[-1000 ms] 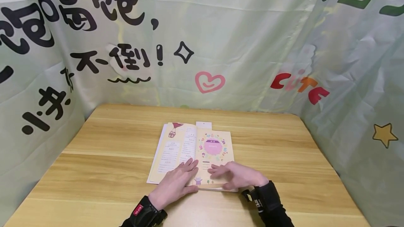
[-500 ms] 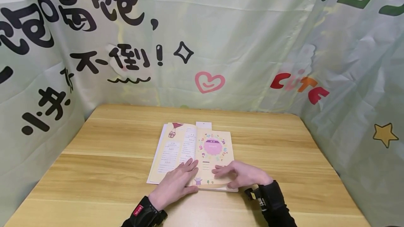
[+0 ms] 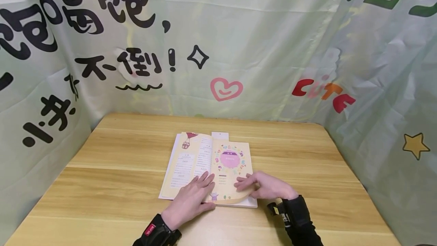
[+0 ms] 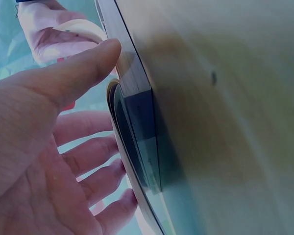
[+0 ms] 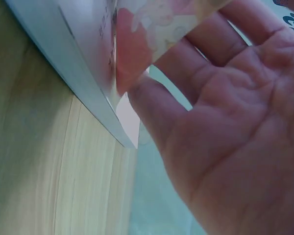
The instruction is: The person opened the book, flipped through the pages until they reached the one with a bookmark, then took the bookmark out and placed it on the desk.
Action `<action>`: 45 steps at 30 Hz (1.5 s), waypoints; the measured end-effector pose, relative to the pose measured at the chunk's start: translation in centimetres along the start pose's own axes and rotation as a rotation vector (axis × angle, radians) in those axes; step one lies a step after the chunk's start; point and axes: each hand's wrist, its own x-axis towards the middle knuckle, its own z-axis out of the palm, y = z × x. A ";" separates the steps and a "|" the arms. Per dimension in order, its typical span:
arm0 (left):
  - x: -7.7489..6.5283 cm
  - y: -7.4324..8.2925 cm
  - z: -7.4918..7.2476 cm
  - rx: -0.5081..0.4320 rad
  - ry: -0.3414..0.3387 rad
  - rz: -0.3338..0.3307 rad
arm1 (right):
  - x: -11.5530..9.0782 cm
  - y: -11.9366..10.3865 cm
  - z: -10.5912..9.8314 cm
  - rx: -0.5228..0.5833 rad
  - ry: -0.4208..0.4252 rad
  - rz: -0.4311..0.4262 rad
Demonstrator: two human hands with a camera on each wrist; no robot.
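An open book [image 3: 184,168] lies on the table, with printed columns on its left page and a pink circle on its right page [image 3: 230,172]. My left hand [image 3: 191,202] rests spread across the lower middle of the book, thumb at the bottom edge. In the left wrist view its thumb [image 4: 95,61] lies against the page block [image 4: 130,56]. At the lower right corner my right hand [image 3: 269,186] pinches the right page, fingers on top and thumb underneath. That corner [image 5: 157,29] is bent up off the white page below.
The wooden table [image 3: 112,155] extends around the book on all sides. A white tab [image 3: 220,136] sticks out past the book's top edge. Behind and beside the table hangs a printed cloth [image 3: 259,48]. Black bands with cameras sit on both wrists.
My right hand has drifted right and slightly up, and the lower right corner of the page now curls up more, baring white paper beneath. The left hand stays in place.
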 end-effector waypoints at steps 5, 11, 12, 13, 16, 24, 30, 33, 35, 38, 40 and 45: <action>0.0 0.1 0.0 0.001 -0.001 -0.002 | 0.1 0.2 0.0 -0.033 0.024 -0.019; 0.1 0.2 0.0 0.003 -0.005 -0.013 | 0.2 0.3 -0.1 -0.087 0.068 -0.008; 0.1 0.2 0.0 0.002 -0.006 -0.018 | 0.2 0.3 -0.1 -0.098 0.076 -0.001; 0.1 0.3 0.0 0.001 -0.008 -0.023 | 0.2 0.4 -0.1 -0.103 0.083 0.004; 0.1 0.3 0.0 0.000 -0.008 -0.034 | 0.2 0.3 -0.1 -0.113 0.104 0.007; 0.0 0.6 0.2 0.002 0.008 -0.050 | 0.3 0.1 -0.1 -0.123 0.160 -0.047; 0.0 0.6 0.3 0.013 0.016 -0.048 | 0.4 -0.1 -0.2 -0.137 0.223 -0.067; 0.1 0.6 0.3 0.013 0.011 -0.049 | 0.4 -0.1 -0.2 -0.130 0.254 -0.076; 0.1 0.6 0.3 0.016 0.010 -0.047 | 0.4 0.0 -0.2 -0.124 0.277 -0.077; 0.1 0.6 0.3 0.027 0.010 -0.043 | 0.5 0.1 -0.2 -0.138 0.307 -0.081; 0.1 0.6 0.2 0.040 0.015 -0.037 | 0.5 0.1 -0.2 -0.144 0.334 -0.086; 0.1 0.9 0.1 0.068 0.026 -0.025 | 0.8 0.0 -0.2 -0.163 0.406 -0.128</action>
